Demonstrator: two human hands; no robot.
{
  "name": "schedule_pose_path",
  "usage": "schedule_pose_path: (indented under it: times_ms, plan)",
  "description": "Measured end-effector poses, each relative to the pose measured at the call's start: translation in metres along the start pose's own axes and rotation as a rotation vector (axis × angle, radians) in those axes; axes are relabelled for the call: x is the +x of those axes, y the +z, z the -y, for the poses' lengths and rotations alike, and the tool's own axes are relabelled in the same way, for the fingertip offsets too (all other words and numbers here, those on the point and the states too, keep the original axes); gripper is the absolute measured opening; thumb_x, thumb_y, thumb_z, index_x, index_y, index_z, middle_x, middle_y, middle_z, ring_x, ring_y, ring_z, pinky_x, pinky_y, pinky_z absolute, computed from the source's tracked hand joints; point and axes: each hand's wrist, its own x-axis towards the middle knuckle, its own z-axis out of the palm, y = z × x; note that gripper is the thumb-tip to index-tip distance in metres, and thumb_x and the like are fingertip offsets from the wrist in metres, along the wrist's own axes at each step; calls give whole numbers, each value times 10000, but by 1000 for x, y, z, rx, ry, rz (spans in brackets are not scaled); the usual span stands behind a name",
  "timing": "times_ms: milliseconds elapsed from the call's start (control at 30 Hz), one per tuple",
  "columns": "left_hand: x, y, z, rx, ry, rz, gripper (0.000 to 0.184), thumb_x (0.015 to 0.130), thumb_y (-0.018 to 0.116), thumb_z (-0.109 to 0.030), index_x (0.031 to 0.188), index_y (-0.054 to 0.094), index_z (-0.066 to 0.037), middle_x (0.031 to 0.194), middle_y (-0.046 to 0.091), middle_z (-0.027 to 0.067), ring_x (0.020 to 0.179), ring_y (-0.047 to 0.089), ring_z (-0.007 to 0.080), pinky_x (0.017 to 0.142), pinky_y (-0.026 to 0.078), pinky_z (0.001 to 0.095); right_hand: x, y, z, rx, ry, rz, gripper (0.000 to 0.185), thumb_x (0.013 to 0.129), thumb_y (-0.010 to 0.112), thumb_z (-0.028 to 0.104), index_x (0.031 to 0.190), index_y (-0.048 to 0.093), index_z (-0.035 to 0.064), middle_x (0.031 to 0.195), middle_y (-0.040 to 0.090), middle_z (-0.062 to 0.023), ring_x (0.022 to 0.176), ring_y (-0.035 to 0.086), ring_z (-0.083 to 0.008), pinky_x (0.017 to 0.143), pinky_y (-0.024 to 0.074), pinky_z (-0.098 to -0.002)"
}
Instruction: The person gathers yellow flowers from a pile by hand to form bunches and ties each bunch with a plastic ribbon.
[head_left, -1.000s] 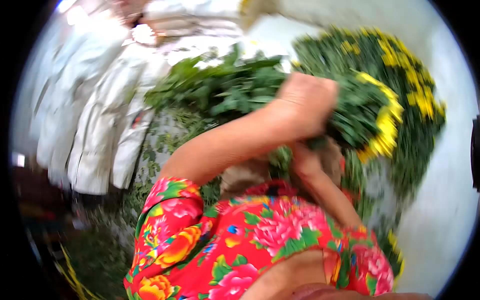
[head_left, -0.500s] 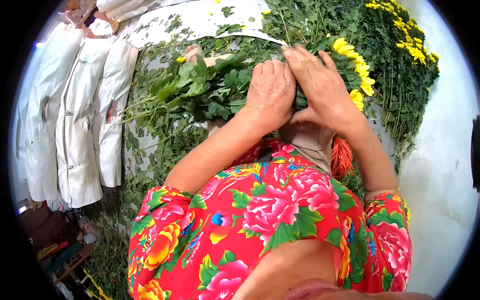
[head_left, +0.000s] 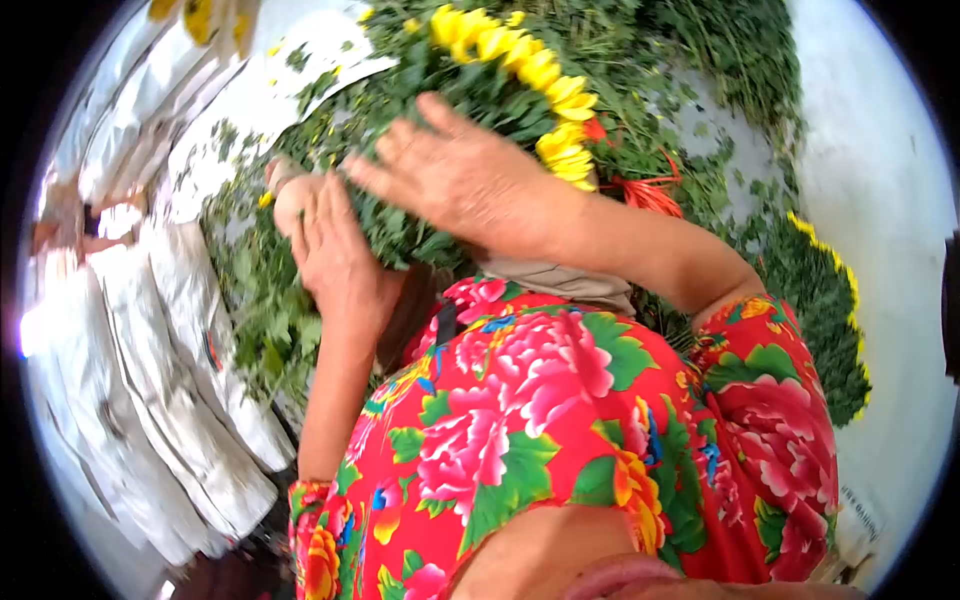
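Far of the red floral top (head_left: 560,400), toward scene ctr, lies the flower bunch (head_left: 505,105): dense dk grn leaves w/ a curved edge of yel. flower heads (head_left: 540,68) on its far & right sides. Right hand (head_left: 470,185) is palm-down atop the leaves, fingers out & a bit spread; nothing clenched, it just rests on the bunch. Left hand (head_left: 340,250) is at the bunch's near left side, fingers straight, pointing far; thumb & palm side hidden, so can't tell if it's grasping any stems. Fingertips of both hands are just beside each other; can't tell if touching.

Leafy greens (head_left: 275,330) sit left of left wrist; unclear if part of same bunch. Tan cloth (head_left: 570,280) shows b/w right forearm & top. Red strings (head_left: 652,195) lie right of the yel. heads. Farther right, a 2nd bunch (head_left: 815,320), yel.-edged, is next to the pale wall (head_left: 870,200); a foliage pile (head_left: 740,50) is far right. Long white bundles (head_left: 170,400) lie side by side at left, w/ a white sheet (head_left: 265,110) far left, bits of leaf on it.
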Motion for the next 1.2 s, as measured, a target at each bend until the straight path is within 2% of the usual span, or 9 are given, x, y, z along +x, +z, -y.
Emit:
schedule_pose_path:
  times_ms: [100,167,267,333,400,467,600,967,1200]
  plan:
    - [-3,14,3,24,12,-74,923,536,859,-250,1343,481,-9,1279,592,157,1166,568,343,1033,398,450,-8,-13,-2,17,-33,16,493,863,540,140,1346,486,54,1207,561,-156,1212,518,-300,1122,309,-503]
    - [2,12,13,33,130,-114,760,581,825,-245,1255,549,-25,1169,639,160,1050,611,364,962,449,444,-17,-24,-7,453,-59,-155,556,803,627,137,1337,493,65,1303,534,-138,1276,485,-303,1115,319,-522]
    - [3,4,20,-2,76,-6,772,590,829,-212,1293,563,-37,1142,647,195,1031,617,397,895,502,449,-47,-61,-49,412,144,-430,413,752,706,177,1159,652,129,1152,654,-61,1113,603,-245,980,448,-419]
    - [-20,-26,27,1,58,-70,763,583,813,-204,1289,571,-47,1156,642,207,1017,619,411,868,507,453,-87,-100,-65,139,589,-450,299,793,721,215,1071,695,105,989,715,-86,864,692,-277,771,543,-371]
    - [-25,-24,36,4,35,-23,752,590,815,-204,1285,574,-48,1173,638,208,1027,620,410,876,506,453,-178,-61,-126,77,896,-356,240,869,659,256,1010,712,69,888,713,-142,812,694,-318,729,547,-401]
    - [-23,-29,30,-14,44,-45,678,613,820,-204,1235,602,-41,1146,652,205,1032,630,403,892,503,453,-271,-25,-147,-146,1239,286,282,848,648,307,988,721,73,844,701,-170,811,684,-355,734,547,-439]
    - [-19,-36,31,-88,90,-38,561,614,830,-189,1118,650,-22,1052,677,193,984,656,394,862,514,438,-356,34,-115,4,1209,799,214,847,614,170,1023,735,158,977,696,-177,849,673,-361,747,552,-496]
    - [-20,-41,31,-95,96,-2,444,598,804,-132,980,632,16,923,643,183,877,635,415,768,508,447,-392,34,-98,5,918,541,175,813,688,188,975,716,129,958,675,-121,900,641,-361,774,528,-459]
    - [-7,-45,30,-183,19,111,423,598,775,-58,994,654,31,932,686,227,870,673,411,789,519,438,-400,-67,-107,-66,1260,572,228,828,681,268,976,713,97,901,694,-140,877,654,-350,754,516,-457]
